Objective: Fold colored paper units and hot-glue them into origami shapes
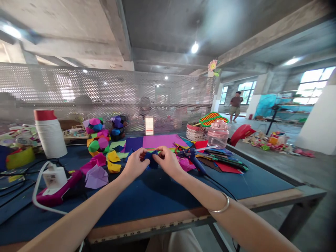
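At the far left of the blue table stands a stack of white cups with a red top, and nearer lies a power strip with a white plug and trailing cable, close to the left forearm. Just right of these lie folded paper pieces in purple, pink and yellow, with finished paper balls behind them. The left hand pinches the left side of a small dark blue paper piece, fingers closed on it, held just above the table in the middle; the right hand grips the other side, fingertips closed too (the fold itself is too small to read). To crease well, the person probably needs both thumbs pressing toward each other with the edges kept aligned, and may do better setting the piece down on the bare blue surface directly below. Right of the hands lies a glue gun, very near the right hand, with coloured sheets beyond it, so sideways room is tight. The near table edge runs under both forearms, and the open stretch is between it and the hands.
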### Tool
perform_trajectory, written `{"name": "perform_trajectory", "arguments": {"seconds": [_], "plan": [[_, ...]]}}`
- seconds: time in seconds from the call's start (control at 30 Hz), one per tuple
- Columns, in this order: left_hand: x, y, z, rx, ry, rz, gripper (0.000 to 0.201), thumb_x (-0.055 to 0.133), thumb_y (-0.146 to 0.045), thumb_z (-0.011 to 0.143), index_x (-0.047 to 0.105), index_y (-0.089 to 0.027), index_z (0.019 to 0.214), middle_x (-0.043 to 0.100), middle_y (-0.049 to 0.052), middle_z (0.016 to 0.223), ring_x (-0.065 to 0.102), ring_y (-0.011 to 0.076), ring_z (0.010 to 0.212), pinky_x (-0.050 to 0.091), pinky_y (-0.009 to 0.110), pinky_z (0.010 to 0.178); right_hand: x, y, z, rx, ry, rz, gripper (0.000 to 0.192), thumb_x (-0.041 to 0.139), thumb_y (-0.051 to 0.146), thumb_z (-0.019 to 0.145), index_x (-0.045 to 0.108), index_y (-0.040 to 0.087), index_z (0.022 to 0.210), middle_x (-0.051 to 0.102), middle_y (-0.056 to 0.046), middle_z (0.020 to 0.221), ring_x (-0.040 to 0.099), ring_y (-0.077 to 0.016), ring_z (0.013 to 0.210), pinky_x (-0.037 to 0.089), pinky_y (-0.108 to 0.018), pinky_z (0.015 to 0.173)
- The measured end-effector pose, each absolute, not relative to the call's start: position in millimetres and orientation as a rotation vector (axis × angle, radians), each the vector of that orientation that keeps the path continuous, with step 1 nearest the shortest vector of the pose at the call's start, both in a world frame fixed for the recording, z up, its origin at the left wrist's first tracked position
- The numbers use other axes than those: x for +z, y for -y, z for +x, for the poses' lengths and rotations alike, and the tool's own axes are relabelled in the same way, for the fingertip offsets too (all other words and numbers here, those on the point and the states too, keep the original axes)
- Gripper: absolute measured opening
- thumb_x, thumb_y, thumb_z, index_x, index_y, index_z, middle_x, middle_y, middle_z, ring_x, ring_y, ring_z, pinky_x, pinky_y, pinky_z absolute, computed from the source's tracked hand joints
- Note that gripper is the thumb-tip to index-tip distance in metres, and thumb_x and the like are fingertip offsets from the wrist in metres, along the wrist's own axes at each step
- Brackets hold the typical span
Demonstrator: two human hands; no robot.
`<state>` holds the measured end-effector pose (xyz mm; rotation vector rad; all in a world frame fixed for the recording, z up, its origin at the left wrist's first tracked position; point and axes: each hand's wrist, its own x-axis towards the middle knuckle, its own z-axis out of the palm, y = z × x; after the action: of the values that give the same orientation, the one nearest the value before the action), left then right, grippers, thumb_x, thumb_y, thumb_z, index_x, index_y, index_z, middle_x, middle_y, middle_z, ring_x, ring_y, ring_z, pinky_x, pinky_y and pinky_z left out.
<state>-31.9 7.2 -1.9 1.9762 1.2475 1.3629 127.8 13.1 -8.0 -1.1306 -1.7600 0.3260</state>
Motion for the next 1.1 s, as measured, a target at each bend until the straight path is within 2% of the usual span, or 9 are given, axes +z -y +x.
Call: {"name": "perform_trajectory", "arguments": {"seconds": [0.13,0.3,0.43,0.57,0.7,0.93,1.1], "plan": [[-1.6,-7.7,-31.9,1.299,-1.225,1.885,0.024,0.054,-0.014,0.061,0.062,-0.015,0.084,0.061,-0.002,0.065,0.055,0.012,0.059,0.042,0.022,0.056,-10.4,-17.2,129.7,0.358,1.841,-1.032,0.01,0.058,0.027,0.077,0.056,0.017,0.081,0.059,0.002,0.065,0.052,-0.0119,0.059,0.036,-0.021,0.055],[0.5,-10.8,-34.0,1.287,-1.134,1.97,0.014,0.058,-0.025,0.069,0.062,-0.015,0.078,0.066,0.004,0.075,0.06,0.0145,0.067,0.046,0.024,0.062,-8.4,-13.9,131.0,0.35,1.917,-0.948,0.007,0.059,0.022,0.075,0.054,0.018,0.076,0.054,0.004,0.062,0.048,-0.0099,0.055,0.034,-0.02,0.053],[-3.4,-16.6,-38.0,1.269,-1.105,2.066,0.015,0.058,-0.028,0.072,0.064,-0.016,0.079,0.068,0.005,0.077,0.061,0.0158,0.07,0.047,0.025,0.064,-7.4,-12.6,132.0,0.362,1.927,-0.922,0.009,0.06,0.021,0.074,0.052,0.017,0.073,0.052,0.005,0.061,0.046,-0.0092,0.055,0.033,-0.02,0.052],[-3.6,-17.0,-40.4,1.302,-1.159,2.136,0.015,0.057,-0.027,0.074,0.066,-0.016,0.08,0.068,0.004,0.075,0.061,0.0154,0.068,0.046,0.025,0.064,-8.0,-14.7,132.2,0.43,1.953,-0.894,0.008,0.059,0.022,0.076,0.054,0.017,0.081,0.055,0.003,0.065,0.05,-0.0105,0.058,0.036,-0.021,0.054],[0.3,-15.6,-41.8,1.343,-1.227,2.125,0.016,0.058,-0.029,0.073,0.066,-0.016,0.079,0.067,0.003,0.07,0.059,0.0146,0.063,0.044,0.024,0.06,-7.6,-16.2,132.3,0.501,1.986,-0.862,0.017,0.052,0.02,0.08,0.055,0.016,0.096,0.06,-0.001,0.075,0.055,-0.0124,0.065,0.041,-0.023,0.06],[1.5,-17.4,-41.7,1.264,-1.13,2.081,0.017,0.061,-0.029,0.07,0.063,-0.015,0.078,0.067,0.004,0.073,0.058,0.014,0.065,0.043,0.023,0.059,-6.7,-14.8,133.1,0.466,1.98,-0.83,0.007,0.052,0.017,0.077,0.054,0.017,0.084,0.052,0.004,0.065,0.045,-0.0092,0.057,0.035,-0.02,0.054],[1.5,-16.4,-40.0,1.219,-1.103,1.924,0.021,0.063,-0.03,0.067,0.062,-0.013,0.08,0.065,0.002,0.071,0.056,0.0114,0.058,0.042,0.022,0.055,-5.0,-12.7,132.3,0.478,1.962,-0.768,0.006,0.05,0.016,0.078,0.054,0.016,0.081,0.05,0.004,0.064,0.044,-0.0087,0.057,0.035,-0.019,0.055]]}}
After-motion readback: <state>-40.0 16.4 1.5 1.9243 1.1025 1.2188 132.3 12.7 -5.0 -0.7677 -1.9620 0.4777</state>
